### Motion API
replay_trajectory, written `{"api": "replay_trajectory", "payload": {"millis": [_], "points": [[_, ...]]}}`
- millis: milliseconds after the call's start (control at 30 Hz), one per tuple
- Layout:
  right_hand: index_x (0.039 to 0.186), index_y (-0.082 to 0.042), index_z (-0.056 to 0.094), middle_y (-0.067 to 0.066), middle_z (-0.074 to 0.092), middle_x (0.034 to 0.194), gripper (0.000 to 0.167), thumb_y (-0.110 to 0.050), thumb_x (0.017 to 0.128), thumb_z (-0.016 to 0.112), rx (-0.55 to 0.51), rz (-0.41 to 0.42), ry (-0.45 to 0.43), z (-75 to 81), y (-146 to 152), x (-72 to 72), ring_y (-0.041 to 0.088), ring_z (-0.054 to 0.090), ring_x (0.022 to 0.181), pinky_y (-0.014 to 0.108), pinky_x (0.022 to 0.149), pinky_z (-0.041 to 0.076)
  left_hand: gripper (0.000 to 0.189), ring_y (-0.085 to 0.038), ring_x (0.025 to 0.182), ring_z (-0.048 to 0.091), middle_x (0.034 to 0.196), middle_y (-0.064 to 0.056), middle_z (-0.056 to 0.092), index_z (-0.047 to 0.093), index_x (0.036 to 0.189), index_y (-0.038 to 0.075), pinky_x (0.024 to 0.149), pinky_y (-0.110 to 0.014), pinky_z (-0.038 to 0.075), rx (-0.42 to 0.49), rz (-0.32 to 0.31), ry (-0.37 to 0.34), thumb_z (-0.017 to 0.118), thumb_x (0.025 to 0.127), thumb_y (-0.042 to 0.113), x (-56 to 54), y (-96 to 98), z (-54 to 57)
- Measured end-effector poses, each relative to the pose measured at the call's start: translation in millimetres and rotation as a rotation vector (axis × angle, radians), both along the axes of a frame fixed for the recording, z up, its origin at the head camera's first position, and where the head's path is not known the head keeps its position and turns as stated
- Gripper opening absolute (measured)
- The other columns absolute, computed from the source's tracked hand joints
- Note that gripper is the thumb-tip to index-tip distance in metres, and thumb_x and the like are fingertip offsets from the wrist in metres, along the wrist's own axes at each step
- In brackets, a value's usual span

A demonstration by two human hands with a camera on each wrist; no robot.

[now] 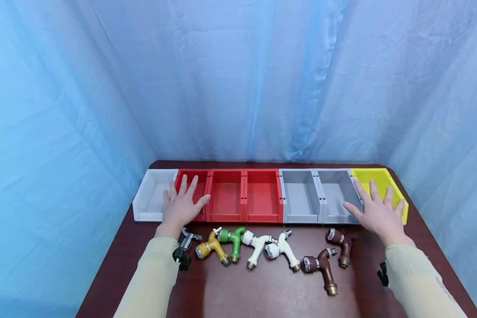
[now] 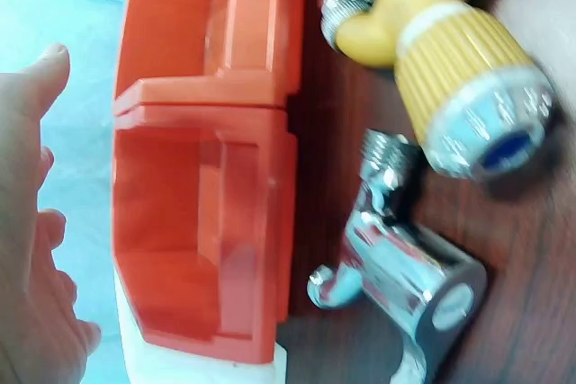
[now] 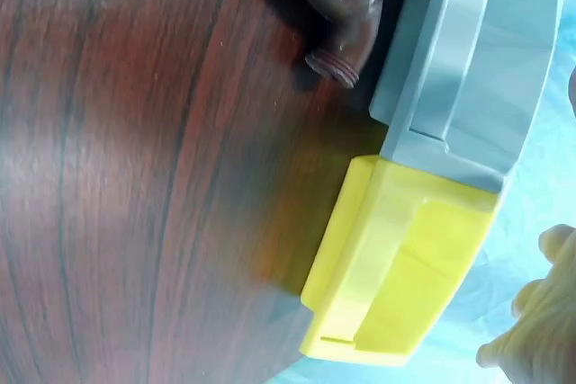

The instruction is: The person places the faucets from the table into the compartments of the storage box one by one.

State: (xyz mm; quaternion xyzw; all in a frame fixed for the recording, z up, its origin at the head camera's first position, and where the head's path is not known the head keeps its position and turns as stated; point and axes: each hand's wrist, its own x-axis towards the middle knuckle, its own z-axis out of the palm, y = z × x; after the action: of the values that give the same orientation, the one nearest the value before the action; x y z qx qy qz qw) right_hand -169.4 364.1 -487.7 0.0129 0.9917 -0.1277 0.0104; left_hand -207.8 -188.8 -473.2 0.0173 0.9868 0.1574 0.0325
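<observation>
In the head view my left hand [image 1: 181,206] spreads its fingers above the leftmost red bin [image 1: 200,215], holding nothing. My right hand [image 1: 380,215] is spread as well, over the yellow bin [image 1: 395,187] and the edge of the grey bin [image 1: 334,187] beside it. Near my left wrist lies a chrome tap [image 1: 187,240], then a yellow tap [image 1: 212,247], a green tap [image 1: 235,243] and two white taps [image 1: 259,247] [image 1: 286,251]. Two brown taps [image 1: 325,269] [image 1: 345,247] lie on the right, nearer my right hand.
A white bin [image 1: 149,194] ends the row on the left. Two more red bins [image 1: 225,194] [image 1: 263,194] and another grey bin [image 1: 300,194] fill the middle. The dark wooden table [image 1: 254,296] carries everything, with blue curtains [image 1: 238,79] behind and at both sides.
</observation>
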Motion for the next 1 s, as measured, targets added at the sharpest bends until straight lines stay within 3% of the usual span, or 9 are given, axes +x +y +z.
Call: {"api": "replay_trajectory", "payload": {"millis": [267, 500, 667, 800, 1000], "points": [[0.165, -0.034, -0.002, 0.031, -0.004, 0.166, 0.095, -0.072, 0.095, 0.049, 0.004, 0.053, -0.004, 3.4, 6, 7.0, 0.065, -0.020, 0.143, 0.088, 0.102, -0.008, 0.092, -0.044, 0.156, 0.002, 0.173, -0.011, 0.005, 0.008, 0.166, 0.026, 0.114, -0.074, 0.025, 0.310, 0.050, -0.100, 0.050, 0.096, 0.069, -7.3, 6.1, 4.7], [0.165, -0.035, 0.004, 0.027, 0.006, 0.168, 0.095, -0.069, 0.094, 0.057, 0.050, 0.150, 0.046, 5.0, 6, 18.6, 0.067, -0.006, 0.145, 0.087, 0.105, -0.001, 0.091, -0.039, 0.156, 0.017, 0.172, -0.009, 0.015, 0.011, 0.166, 0.029, 0.113, -0.065, 0.038, 0.556, 0.146, -0.185, 0.054, 0.095, 0.067, -10.1, 9.6, 2.7], [0.166, -0.034, 0.011, 0.025, 0.015, 0.168, 0.095, -0.061, 0.093, 0.066, 0.045, 0.237, 0.089, 2.0, 6, 34.4, 0.066, 0.002, 0.146, 0.087, 0.106, 0.005, 0.082, -0.035, 0.154, 0.023, 0.168, -0.010, 0.026, 0.020, 0.165, 0.029, 0.113, -0.059, 0.042, 0.728, 0.229, -0.213, 0.055, 0.098, 0.061, -10.1, 9.5, -0.9], [0.165, -0.033, 0.015, 0.021, 0.017, 0.168, 0.099, -0.058, 0.089, 0.073, 0.018, 0.301, 0.077, -3.7, 3, 45.2, 0.062, 0.004, 0.148, 0.084, 0.110, 0.002, 0.075, -0.033, 0.152, 0.030, 0.167, -0.009, 0.031, 0.024, 0.164, 0.028, 0.112, -0.054, 0.044, 0.878, 0.265, -0.244, 0.056, 0.101, 0.052, -9.3, 8.7, -4.1], [0.165, -0.034, 0.019, 0.014, 0.015, 0.171, 0.099, -0.055, 0.086, 0.077, 0.018, 0.388, 0.073, -11.4, -4, 56.3, 0.056, 0.009, 0.151, 0.077, 0.116, -0.002, 0.072, -0.035, 0.146, 0.039, 0.164, -0.010, 0.035, 0.028, 0.163, 0.028, 0.107, -0.053, 0.049, 0.971, 0.293, -0.285, 0.059, 0.102, 0.046, -9.9, 10.0, -9.1]]}}
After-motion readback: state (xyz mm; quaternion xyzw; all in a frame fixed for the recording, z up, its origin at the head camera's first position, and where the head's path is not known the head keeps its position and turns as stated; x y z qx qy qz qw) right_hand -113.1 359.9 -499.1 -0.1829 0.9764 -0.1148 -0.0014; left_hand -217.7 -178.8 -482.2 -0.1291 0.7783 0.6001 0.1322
